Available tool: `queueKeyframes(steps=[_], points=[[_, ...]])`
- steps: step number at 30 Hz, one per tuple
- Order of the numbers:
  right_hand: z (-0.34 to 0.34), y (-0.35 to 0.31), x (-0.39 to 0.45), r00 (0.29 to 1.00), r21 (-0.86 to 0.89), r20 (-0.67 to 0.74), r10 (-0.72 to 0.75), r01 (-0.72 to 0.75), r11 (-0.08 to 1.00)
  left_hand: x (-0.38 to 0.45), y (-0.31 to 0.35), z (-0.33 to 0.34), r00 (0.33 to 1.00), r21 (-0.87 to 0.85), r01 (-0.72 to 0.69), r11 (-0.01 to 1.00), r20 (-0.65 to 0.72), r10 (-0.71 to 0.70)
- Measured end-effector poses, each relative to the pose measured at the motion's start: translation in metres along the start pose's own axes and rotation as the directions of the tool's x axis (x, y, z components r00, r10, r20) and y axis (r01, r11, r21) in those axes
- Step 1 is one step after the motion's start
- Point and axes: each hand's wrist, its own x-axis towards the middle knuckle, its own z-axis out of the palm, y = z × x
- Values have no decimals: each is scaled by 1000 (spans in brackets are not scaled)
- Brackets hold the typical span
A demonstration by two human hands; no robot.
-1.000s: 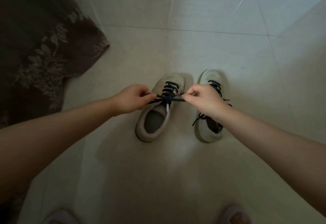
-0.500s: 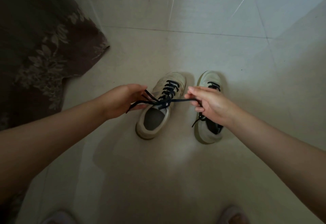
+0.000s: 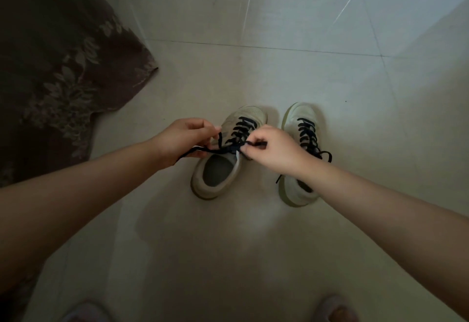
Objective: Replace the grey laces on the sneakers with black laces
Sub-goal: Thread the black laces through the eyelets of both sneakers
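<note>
Black laces [image 3: 245, 130] already threaded through both pale sneakers, which stand side by side on the tiled floor [image 3: 253, 245], toes pointing far, a gap between them. Left sneaker [image 3: 223, 166]: lace ends come out at the top eyelets, crossed over the tongue. Left hand [image 3: 181, 140] is at the shoe's left side, fingers curled around one lace end; a loop shows at the fingertips and the loose tail hangs out toward the near left, under the hand. Right hand [image 3: 272, 150] sits over the gap between the shoes, thumb and forefinger pinched on the other lace end, just right of the crossing. Both ends pulled roughly level across the shoe opening. Right sneaker [image 3: 300, 123]: laced in black; a loop pokes out on its right side and one end trails near its heel, part hidden by the right wrist. Dark patterned cloth [image 3: 63, 67] lies far left on the floor, well apart from the shoes. Slipper toes at the near frame edge.
</note>
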Motion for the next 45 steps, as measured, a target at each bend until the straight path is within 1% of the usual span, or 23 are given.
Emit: queueKeyframes(steps=[3, 6, 8, 11, 15, 17, 19, 20, 22, 23, 25, 27, 28, 31, 32, 34, 36, 37, 39, 40, 42, 43, 45], points=[[-16, 10, -7, 987, 178, 57, 147, -155, 972, 1, -7, -12, 994, 167, -3, 986, -106, 21], [-17, 26, -12, 975, 141, 71, 213, -221, 965, 1, -18, -19, 988, 342, -41, 939, -128, 89], [-16, 29, -11, 981, 81, 48, 190, -193, 978, -1, -24, -19, 984, 407, -63, 911, -126, 124], [-20, 30, -9, 995, -52, 17, 97, -96, 994, 1, -28, -23, 980, 441, -70, 895, -138, 145], [-23, 35, -7, 993, -51, 40, 114, -112, 992, 4, -30, -25, 988, 432, -38, 901, -116, 98], [-24, 35, -9, 990, -6, 49, 133, -133, 991, 4, -29, -26, 990, 576, -72, 814, -57, 128], [-22, 31, -12, 986, 89, 82, 147, -154, 984, 0, -25, -27, 986, 752, -121, 648, 15, 166], [-19, 27, -13, 984, 154, 106, 146, -162, 975, -2, -24, -26, 975, 823, -162, 544, 47, 219], [-10, 20, -16, 986, 248, 120, 117, -144, 958, -5, -22, -21, 912, 896, -287, 340, 147, 383], [-5, 15, -18, 989, 275, 111, 100, -128, 953, -5, -19, -17, 883, 902, -336, 270, 202, 423], [7, 6, -22, 993, 318, 83, 85, -107, 942, -8, -15, -7, 845, 878, -415, 238, 276, 458], [21, -1, -26, 996, 344, 61, 63, -80, 936, -13, -17, 3, 786, 848, -484, 217, 312, 534], [27, -3, -29, 997, 325, 67, 34, -54, 944, -17, -20, 7, 769, 842, -497, 210, 316, 555], [27, 3, -42, 991, 205, 126, -49, 23, 978, -30, -31, 18, 766, 799, -542, 261, 342, 545], [20, 9, -48, 994, 186, 96, -59, 40, 982, -34, -36, 20, 742, 791, -567, 229, 371, 558], [1, 29, -66, 994, 86, -86, -67, 75, 993, -39, -45, 20, 681, 818, -572, 66, 429, 594], [-10, 54, -83, 968, -131, -244, -63, 31, 991, -38, -49, 18, 676, 850, -520, -89, 473, 565], [-11, 65, -89, 968, -254, -241, -65, 1, 967, -36, -50, 19, 695, 856, -495, -150, 494, 523], [-3, 80, -97, 995, -448, -98, -22, -24, 894, -30, -51, 24, 725, 859, -461, -222, 509, 464], [2, 85, -98, 999, -515, -48, 9, -33, 857, -27, -51, 27, 729, 854, -465, -232, 518, 448], [6, 90, -94, 1000, -603, -28, 13, -27, 797, -23, -49, 34, 718, 842, -504, -194, 533, 448], [8, 91, -91, 999, -645, -34, -15, -11, 764, -21, -48, 40, 712, 836, -522, -169, 536, 454], [16, 93, -84, 989, -678, -88, -119, 28, 734, -15, -42, 57, 694, 821, -546, -170, 556, 457]])
